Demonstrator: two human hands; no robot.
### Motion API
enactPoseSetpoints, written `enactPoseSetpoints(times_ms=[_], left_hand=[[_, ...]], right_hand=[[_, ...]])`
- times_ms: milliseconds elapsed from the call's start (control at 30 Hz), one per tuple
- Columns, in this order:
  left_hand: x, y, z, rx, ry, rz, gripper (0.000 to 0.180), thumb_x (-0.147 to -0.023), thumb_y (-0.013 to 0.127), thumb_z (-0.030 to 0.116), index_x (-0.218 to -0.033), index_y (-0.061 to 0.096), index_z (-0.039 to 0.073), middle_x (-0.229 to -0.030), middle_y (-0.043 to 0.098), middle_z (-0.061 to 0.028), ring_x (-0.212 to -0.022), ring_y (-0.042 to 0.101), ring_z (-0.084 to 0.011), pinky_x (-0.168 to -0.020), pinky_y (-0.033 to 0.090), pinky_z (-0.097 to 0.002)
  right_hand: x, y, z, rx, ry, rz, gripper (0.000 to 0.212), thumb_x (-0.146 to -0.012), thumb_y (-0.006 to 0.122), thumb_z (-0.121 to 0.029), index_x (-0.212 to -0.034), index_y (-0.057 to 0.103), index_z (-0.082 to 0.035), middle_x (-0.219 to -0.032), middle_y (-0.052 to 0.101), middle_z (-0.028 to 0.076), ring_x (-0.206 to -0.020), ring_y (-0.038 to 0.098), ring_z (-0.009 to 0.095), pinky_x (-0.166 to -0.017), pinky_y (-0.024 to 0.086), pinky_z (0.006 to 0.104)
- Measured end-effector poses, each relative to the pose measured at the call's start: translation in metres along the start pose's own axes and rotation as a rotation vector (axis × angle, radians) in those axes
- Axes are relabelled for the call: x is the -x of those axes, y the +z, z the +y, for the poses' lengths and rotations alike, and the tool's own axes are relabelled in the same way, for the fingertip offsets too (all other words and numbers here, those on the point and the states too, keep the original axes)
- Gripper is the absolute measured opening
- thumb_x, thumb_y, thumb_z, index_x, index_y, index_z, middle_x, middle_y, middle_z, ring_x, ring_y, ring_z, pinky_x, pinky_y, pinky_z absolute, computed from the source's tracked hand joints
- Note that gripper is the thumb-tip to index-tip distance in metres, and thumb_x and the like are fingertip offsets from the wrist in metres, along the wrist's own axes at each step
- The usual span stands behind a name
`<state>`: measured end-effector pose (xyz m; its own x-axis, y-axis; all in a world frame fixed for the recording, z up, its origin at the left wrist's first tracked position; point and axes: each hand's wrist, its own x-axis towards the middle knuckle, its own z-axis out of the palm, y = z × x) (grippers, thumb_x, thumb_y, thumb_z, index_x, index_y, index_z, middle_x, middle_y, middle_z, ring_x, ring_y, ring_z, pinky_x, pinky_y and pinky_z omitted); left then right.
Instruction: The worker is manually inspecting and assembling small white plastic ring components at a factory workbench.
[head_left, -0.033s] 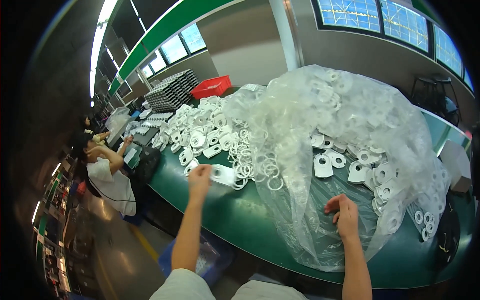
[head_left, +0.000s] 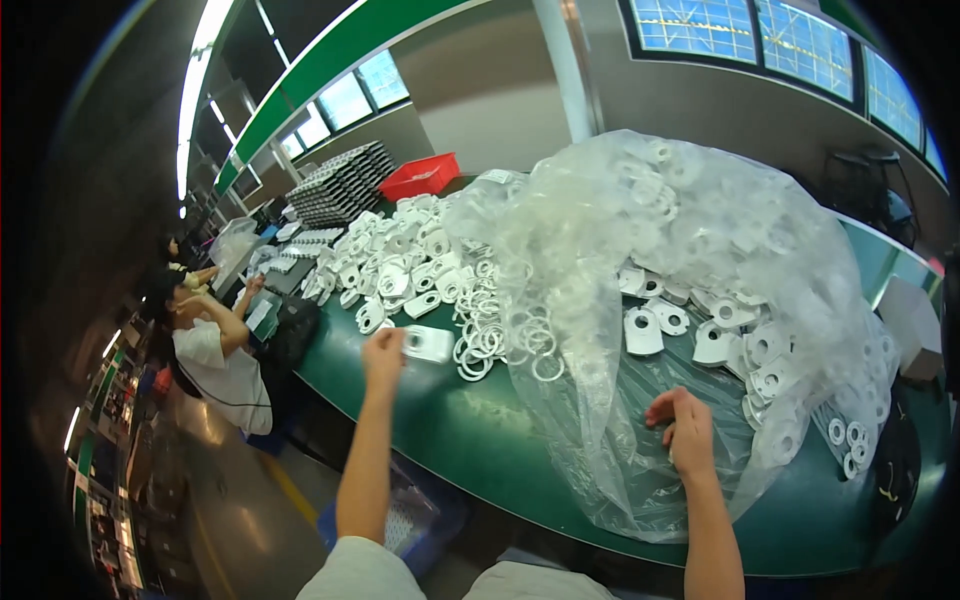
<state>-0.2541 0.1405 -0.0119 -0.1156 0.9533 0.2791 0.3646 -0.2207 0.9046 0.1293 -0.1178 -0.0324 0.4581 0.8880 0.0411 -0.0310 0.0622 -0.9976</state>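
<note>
My left hand [head_left: 383,358] pinches one end of a white plastic plate with a round hole [head_left: 432,345], just over the green table. White plastic rings [head_left: 482,338] lie in a loose heap to the right of that plate, and a large pile of similar white holed parts [head_left: 400,255] spreads beyond it. My right hand [head_left: 688,428] is over the clear plastic bag [head_left: 600,440], its fingers loosely bent and apart with nothing seen in them. More white holed plates [head_left: 643,331] sit in the mouth of the bag, beyond that hand.
Stacked grey trays [head_left: 345,185] and a red bin [head_left: 420,176] stand at the far left. A person [head_left: 215,345] sits at the table's left side. A black item [head_left: 897,465] and a white box [head_left: 908,325] are at the right. Below the table edge is a blue crate [head_left: 425,515].
My left hand has shifted a little to the left with the white holed plate, which has come away from the rings. My right hand has hardly moved.
</note>
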Motion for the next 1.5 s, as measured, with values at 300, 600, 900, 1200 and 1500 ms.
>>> enactPoseSetpoints(times_ms=[300, 600, 900, 1200, 1500], left_hand=[[-0.027, 0.035, 0.041, -0.274, 0.412, 0.010, 0.027, -0.080, 0.063, 0.006, -0.105, 0.060, -0.004, -0.089, 0.065, -0.0138, -0.073, 0.064, -0.0194, -0.062, 0.051, -0.0310], [0.121, 0.248, 0.129, -0.443, 1.072, -0.459, 0.014, -0.074, 0.067, 0.008, -0.087, 0.062, 0.004, -0.083, 0.061, -0.0133, -0.082, 0.060, -0.0317, -0.074, 0.048, -0.0393], [0.170, 0.221, 0.144, -0.057, 0.737, -0.535, 0.010, -0.077, 0.063, -0.001, -0.087, 0.061, 0.000, -0.082, 0.064, -0.0105, -0.074, 0.063, -0.0218, -0.066, 0.051, -0.0294], [0.128, 0.280, 0.120, -0.377, 0.782, -0.485, 0.030, -0.068, 0.071, 0.009, -0.095, 0.058, 0.005, -0.090, 0.057, -0.0119, -0.094, 0.052, -0.0338, -0.079, 0.043, -0.0428], [0.150, 0.245, 0.118, 0.742, -0.038, -0.583, 0.020, -0.085, 0.059, 0.003, -0.104, 0.057, -0.001, -0.098, 0.062, -0.0075, -0.081, 0.064, -0.0183, -0.069, 0.052, -0.0298]], right_hand=[[-0.005, 0.011, 0.005, -0.007, -0.069, -0.041, 0.039, -0.098, 0.039, -0.029, -0.082, 0.061, -0.001, -0.074, 0.063, 0.006, -0.064, 0.059, 0.011, -0.046, 0.039, 0.0202], [-0.011, -0.003, 0.011, -0.309, 0.017, 0.016, 0.038, -0.098, 0.040, -0.032, -0.097, 0.056, 0.002, -0.078, 0.062, 0.012, -0.062, 0.062, 0.015, -0.048, 0.049, 0.0243], [-0.025, 0.001, 0.012, -0.699, 0.212, 0.012, 0.052, -0.095, 0.045, -0.040, -0.126, 0.039, 0.003, -0.106, 0.059, 0.022, -0.083, 0.065, 0.028, -0.068, 0.056, 0.0354], [-0.019, -0.005, 0.013, -0.585, 0.191, -0.005, 0.056, -0.095, 0.044, -0.041, -0.120, 0.044, 0.009, -0.107, 0.058, 0.025, -0.091, 0.064, 0.028, -0.080, 0.053, 0.0320], [-0.017, 0.003, 0.009, -0.641, 0.206, -0.036, 0.051, -0.095, 0.047, -0.041, -0.113, 0.050, 0.006, -0.101, 0.061, 0.018, -0.092, 0.063, 0.023, -0.080, 0.052, 0.0301]])
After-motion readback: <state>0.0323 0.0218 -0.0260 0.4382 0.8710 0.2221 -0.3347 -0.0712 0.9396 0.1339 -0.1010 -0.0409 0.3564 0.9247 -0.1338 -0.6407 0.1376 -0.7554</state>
